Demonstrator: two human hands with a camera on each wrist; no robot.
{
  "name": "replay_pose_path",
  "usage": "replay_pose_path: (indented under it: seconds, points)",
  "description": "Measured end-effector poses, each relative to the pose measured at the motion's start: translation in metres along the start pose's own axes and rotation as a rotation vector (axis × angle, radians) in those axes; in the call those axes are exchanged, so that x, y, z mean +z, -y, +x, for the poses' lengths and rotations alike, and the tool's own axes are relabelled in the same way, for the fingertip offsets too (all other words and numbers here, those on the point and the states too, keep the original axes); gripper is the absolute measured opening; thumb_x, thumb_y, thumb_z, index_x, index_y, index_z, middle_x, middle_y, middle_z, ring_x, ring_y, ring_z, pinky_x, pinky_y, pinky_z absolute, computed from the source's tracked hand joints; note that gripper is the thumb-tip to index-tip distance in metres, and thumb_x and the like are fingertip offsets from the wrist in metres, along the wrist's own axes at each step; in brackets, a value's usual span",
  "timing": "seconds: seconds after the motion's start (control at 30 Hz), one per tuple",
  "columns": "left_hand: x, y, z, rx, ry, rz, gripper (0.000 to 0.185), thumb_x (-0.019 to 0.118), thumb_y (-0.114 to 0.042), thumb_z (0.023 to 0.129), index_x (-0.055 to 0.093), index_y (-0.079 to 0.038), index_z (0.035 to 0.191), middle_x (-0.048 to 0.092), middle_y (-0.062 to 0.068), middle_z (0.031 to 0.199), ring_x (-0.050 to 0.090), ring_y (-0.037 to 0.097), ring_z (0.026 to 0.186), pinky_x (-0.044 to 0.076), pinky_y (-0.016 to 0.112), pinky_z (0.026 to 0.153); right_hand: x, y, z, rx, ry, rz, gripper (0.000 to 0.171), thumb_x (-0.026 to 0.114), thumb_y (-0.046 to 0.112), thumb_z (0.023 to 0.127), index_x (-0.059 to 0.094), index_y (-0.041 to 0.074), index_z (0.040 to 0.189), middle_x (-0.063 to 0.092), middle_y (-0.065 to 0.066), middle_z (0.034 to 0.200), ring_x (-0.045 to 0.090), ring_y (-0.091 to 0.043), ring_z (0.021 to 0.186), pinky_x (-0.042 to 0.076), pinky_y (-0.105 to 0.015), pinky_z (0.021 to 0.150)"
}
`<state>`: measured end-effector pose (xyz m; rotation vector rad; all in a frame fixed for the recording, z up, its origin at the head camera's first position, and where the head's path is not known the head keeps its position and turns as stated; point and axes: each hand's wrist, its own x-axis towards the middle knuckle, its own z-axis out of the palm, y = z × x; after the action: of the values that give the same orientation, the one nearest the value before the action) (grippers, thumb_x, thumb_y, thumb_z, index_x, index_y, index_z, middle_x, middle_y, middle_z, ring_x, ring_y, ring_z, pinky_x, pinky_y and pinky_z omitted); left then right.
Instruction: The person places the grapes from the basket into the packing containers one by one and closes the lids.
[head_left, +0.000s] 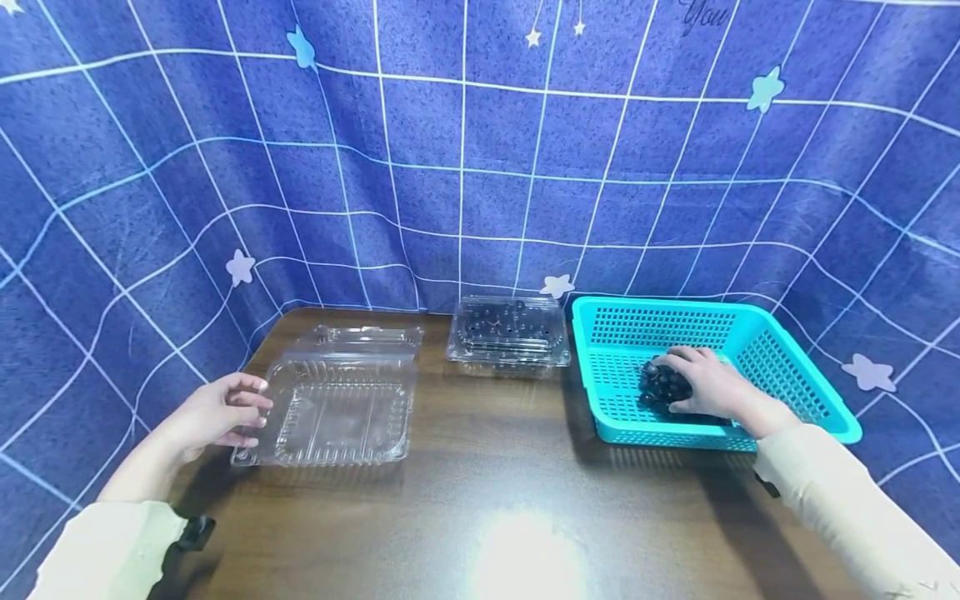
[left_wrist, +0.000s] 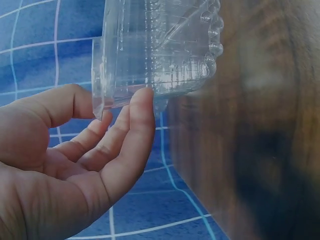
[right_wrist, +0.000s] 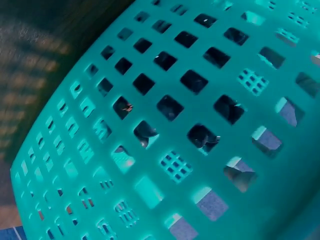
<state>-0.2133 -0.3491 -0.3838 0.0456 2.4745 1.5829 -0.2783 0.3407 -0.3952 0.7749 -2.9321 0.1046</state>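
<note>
Hold the black grapes (head_left: pixel 657 387) gently in the turquoise basket (head_left: pixel 675 436), your right hand (head_left: pixel 708 383) curled round them so none squash, your left hand (head_left: pixel 217 412) loose at the clear plastic box's (head_left: pixel 345 417) edge.

You have a turquoise basket (head_left: pixel 615 433) patterned with square holes, and the grapes (head_left: pixel 660 382) in it are near black. Your open container (head_left: pixel 341 421) is colourless and ribbed; the closed container (head_left: pixel 510 346) is clear too, over dark fruit. Your left sleeve (head_left: pixel 105 550) and right sleeve (head_left: pixel 832 492) are cream, the table (head_left: pixel 450 500) glossy brown woodgrain. Before you, the blue curtain (head_left: pixel 495 125) carries white and light-blue grid lines, with teal, blue and lilac stars (head_left: pixel 868 372)
</note>
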Motion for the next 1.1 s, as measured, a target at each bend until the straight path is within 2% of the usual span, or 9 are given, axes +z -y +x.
replay_pose_path:
  seconds: [0.17,0.37,0.5,0.6,0.8,1.0,1.1]
  points:
    - [0.003,-0.012,-0.003,0.036,-0.017,0.014,0.045,0.056,0.003,0.086,0.033,0.011,0.124,0.064,0.0,0.097,0.064,0.012,0.079,0.059,0.041,0.067,0.004,-0.004,0.003,0.005,0.02,-0.014,0.069,0.083,0.029,0.069,0.052,0.016,0.13,0.046,-0.02,0.135,0.043,-0.045,0.115,0.04,-0.07,0.077]
    - [0.009,-0.028,-0.006,0.07,-0.029,0.04,0.047,0.056,0.001,0.088,0.031,0.011,0.127,0.061,0.019,0.108,0.064,0.013,0.081,0.059,0.04,0.067,0.007,-0.008,0.005,0.004,-0.004,-0.058,0.071,0.083,0.037,0.066,0.055,0.019,0.129,0.05,-0.014,0.132,0.046,-0.041,0.113,0.042,-0.058,0.069]
    - [0.013,-0.038,-0.008,0.097,-0.034,0.04,0.047,0.055,0.002,0.089,0.032,0.011,0.128,0.061,0.018,0.107,0.065,0.013,0.081,0.059,0.04,0.067,0.007,-0.01,0.005,-0.015,0.008,-0.089,0.072,0.083,0.04,0.065,0.056,0.022,0.128,0.051,-0.011,0.133,0.044,-0.038,0.117,0.039,-0.052,0.068]
    - [0.016,-0.046,-0.008,0.108,-0.04,0.043,0.046,0.056,0.002,0.089,0.033,0.01,0.128,0.06,0.019,0.107,0.064,0.012,0.081,0.059,0.04,0.067,0.007,-0.012,0.006,-0.029,0.01,-0.103,0.073,0.084,0.041,0.063,0.056,0.023,0.128,0.051,-0.01,0.132,0.043,-0.036,0.118,0.039,-0.053,0.069]
    - [0.024,-0.06,-0.007,0.13,-0.041,0.046,0.045,0.054,0.003,0.089,0.033,0.011,0.128,0.056,0.029,0.113,0.064,0.012,0.081,0.059,0.04,0.067,0.007,-0.01,0.01,-0.108,0.033,-0.123,0.074,0.085,0.039,0.061,0.057,0.023,0.128,0.053,-0.007,0.129,0.045,-0.035,0.117,0.041,-0.06,0.076]
    - [0.035,-0.073,-0.005,0.161,-0.038,0.044,0.044,0.054,0.003,0.089,0.034,0.011,0.127,0.059,0.021,0.107,0.064,0.01,0.08,0.059,0.039,0.066,0.008,-0.006,0.013,-0.189,0.064,-0.133,0.071,0.086,0.036,0.06,0.059,0.021,0.125,0.054,-0.008,0.129,0.047,-0.035,0.115,0.043,-0.062,0.077]
    - [0.043,-0.078,-0.004,0.172,-0.031,0.038,0.045,0.054,0.004,0.088,0.034,0.011,0.127,0.057,0.025,0.109,0.063,0.009,0.08,0.059,0.039,0.066,0.012,-0.005,0.015,-0.231,0.073,-0.141,0.067,0.086,0.034,0.061,0.061,0.021,0.122,0.054,-0.007,0.128,0.048,-0.034,0.113,0.043,-0.062,0.077]
